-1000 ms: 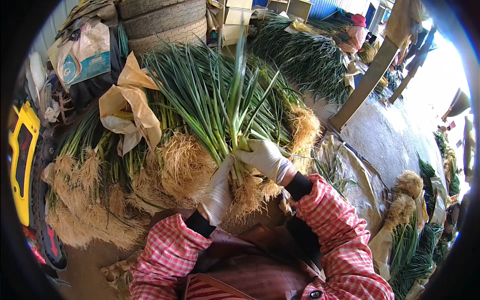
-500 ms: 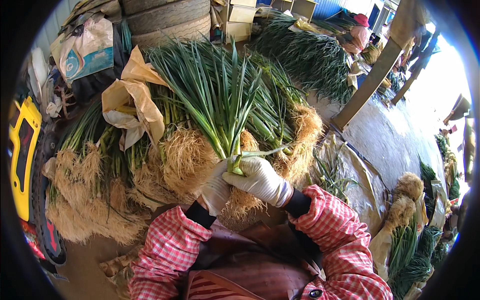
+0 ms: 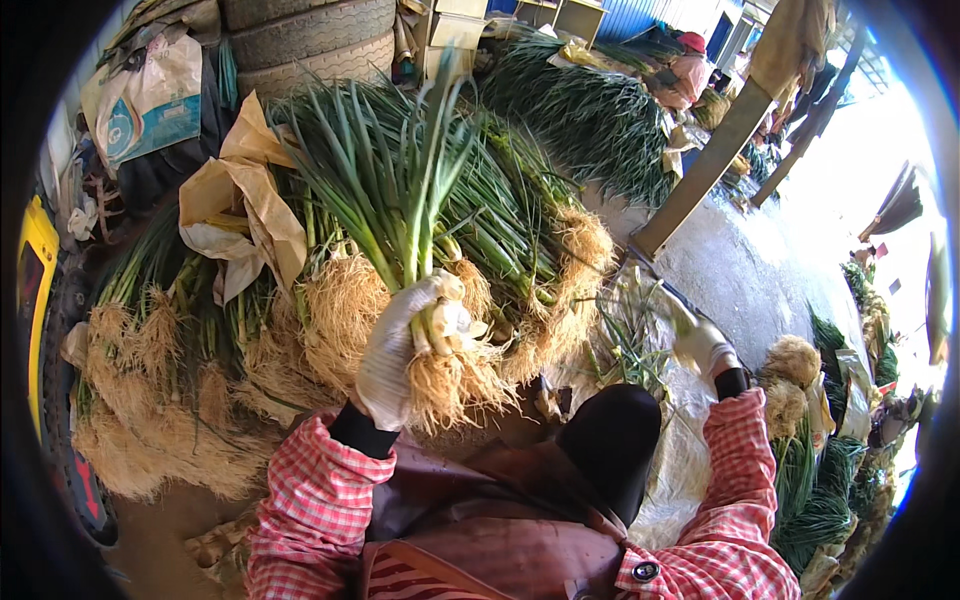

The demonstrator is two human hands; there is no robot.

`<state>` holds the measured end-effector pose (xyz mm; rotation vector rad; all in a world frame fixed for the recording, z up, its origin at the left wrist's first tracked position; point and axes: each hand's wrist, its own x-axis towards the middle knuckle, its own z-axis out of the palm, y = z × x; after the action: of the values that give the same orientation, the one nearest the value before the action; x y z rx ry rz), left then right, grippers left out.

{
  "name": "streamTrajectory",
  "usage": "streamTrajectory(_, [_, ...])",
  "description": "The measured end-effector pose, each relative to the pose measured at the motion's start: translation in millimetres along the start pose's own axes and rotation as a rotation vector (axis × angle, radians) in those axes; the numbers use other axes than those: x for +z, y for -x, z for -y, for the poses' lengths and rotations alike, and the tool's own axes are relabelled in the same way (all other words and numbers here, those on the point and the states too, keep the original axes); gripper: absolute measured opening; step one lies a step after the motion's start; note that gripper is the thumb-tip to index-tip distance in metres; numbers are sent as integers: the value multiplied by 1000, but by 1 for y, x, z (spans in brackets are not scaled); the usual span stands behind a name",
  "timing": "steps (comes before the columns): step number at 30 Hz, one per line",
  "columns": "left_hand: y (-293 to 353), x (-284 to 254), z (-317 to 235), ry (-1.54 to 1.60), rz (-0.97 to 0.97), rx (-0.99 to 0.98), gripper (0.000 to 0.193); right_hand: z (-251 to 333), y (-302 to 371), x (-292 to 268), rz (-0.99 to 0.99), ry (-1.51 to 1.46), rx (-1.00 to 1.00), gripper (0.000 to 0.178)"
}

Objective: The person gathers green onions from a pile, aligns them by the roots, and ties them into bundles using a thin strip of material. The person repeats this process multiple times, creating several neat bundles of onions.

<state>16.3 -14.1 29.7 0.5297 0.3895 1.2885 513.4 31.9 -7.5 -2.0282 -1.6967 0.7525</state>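
Observation:
Upright in my gloved left hand (image 3: 385, 358) is a small bunch of green onions (image 3: 408, 228). The fingers wrap round the white stalks, and the shaggy tan roots (image 3: 455, 385) hang below the fist. The leaf tips are blurred. Off to the right, my gloved right hand (image 3: 706, 347) is over a plastic sheet (image 3: 675, 425), near loose green leaves (image 3: 630, 335). Motion smears its fingers, and whether it holds a leaf cannot be made out. Just beyond the left hand lies a heap of rooted green onions (image 3: 510, 215).
More onions with roots (image 3: 160, 400) pile up at the left, beside crumpled brown paper (image 3: 245, 205). Stacked tyres (image 3: 310, 40) stand behind. A slanting post (image 3: 705, 165) rises at the right. Bundles (image 3: 800, 440) lie near right; a person in a red hat (image 3: 690, 75) is far off.
My right hand has left the stalks and swung right, over the sheet. The left hand keeps the bunch, now raised with its roots showing. The view has shifted slightly right.

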Motion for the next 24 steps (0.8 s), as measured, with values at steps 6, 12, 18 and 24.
streamTrajectory(6, [-1,8,-9,54,-97,33,21,46,-25,35,-34,480,-314,52])
streamTrajectory(12, [-18,-32,4,-76,-138,-6,26,200,-86,127,142,334,-170,67])
streamTrajectory(18, [-15,-19,1,-99,-131,-11,24,181,-134,173,109,392,-156,54])
streamTrajectory(24, [-15,-20,2,3,-205,19,27,138,-128,99,-433,-833,-203,17])
